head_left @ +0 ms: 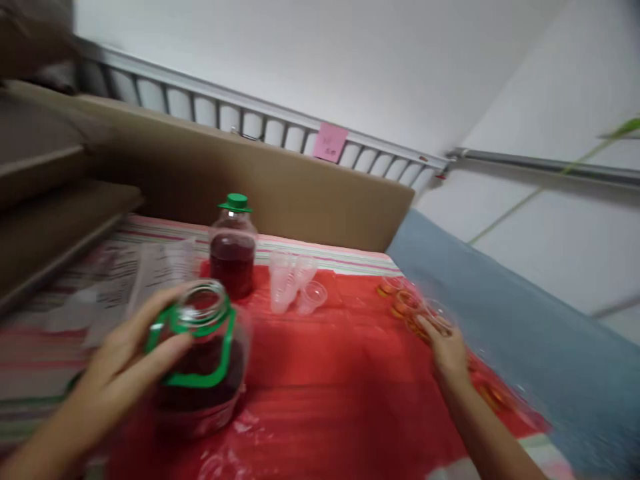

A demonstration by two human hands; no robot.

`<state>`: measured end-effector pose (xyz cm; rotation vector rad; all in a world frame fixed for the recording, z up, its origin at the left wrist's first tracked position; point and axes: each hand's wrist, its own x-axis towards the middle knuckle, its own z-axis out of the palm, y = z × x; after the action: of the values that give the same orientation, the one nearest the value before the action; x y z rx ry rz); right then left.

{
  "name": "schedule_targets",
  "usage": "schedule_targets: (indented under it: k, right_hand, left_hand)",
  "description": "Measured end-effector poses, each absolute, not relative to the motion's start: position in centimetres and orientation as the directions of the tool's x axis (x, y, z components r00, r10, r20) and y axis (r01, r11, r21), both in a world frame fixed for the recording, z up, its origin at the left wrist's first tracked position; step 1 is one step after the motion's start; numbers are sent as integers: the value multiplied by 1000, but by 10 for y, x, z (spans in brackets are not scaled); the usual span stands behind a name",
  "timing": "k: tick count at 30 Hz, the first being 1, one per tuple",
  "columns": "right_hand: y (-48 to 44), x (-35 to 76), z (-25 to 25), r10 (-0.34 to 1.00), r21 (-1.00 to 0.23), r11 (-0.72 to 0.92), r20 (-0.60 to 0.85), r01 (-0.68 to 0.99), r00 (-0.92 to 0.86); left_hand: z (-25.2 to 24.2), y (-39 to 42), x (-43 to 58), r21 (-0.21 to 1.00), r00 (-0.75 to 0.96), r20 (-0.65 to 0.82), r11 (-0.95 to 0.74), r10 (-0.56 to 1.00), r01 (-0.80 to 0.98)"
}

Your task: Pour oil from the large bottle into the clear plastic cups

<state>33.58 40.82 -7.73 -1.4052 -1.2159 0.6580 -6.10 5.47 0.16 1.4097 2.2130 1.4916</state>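
Observation:
My left hand [133, 357] is closed around the neck and green handle of an uncapped clear jug [200, 400] of dark red liquid, at the lower left. Over at the right edge of the red plastic sheet [330, 360], my right hand [447, 350] pinches a small clear plastic cup [437, 312]. Other small cups [403, 303] with amber liquid line that edge near my fingers. Motion blur hides the exact grip of the right fingers. Behind the open jug stands a second jug [233, 263] with a green cap, also holding dark red liquid.
Nested stacks of clear cups [285, 280] and a single cup [313, 297] lie mid-sheet. Printed papers [113, 287] are at left, beside cardboard boxes [65, 200]. A cardboard panel [280, 187] borders the back, before a radiator [205, 110] bearing a pink note [330, 141].

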Motion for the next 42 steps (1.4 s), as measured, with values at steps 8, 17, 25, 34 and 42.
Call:
schedule_targets:
  k: [8,17,25,34,42]
  right_hand:
    - [284,209,35,942,-951,265,219,162,-254]
    - [202,115,113,702,-819,522,254,239,-665]
    - [184,88,134,509,-423,839,382,343,-772]
    - [182,81,137,314,-127,949,438,287,-843]
    - [180,85,146,238,4,963,450,269,-861]
  left_hand:
    - [15,59,-63,839,-381,463,-259,800,478]
    - [13,59,-66,810,-347,532,-346,773,473]
    - [12,58,-67,803,-343,543,-354,767,480]
    - [13,59,-67,790,-335,555,-358,761,497]
    - [12,58,-68,801,-342,538,-341,770,491]
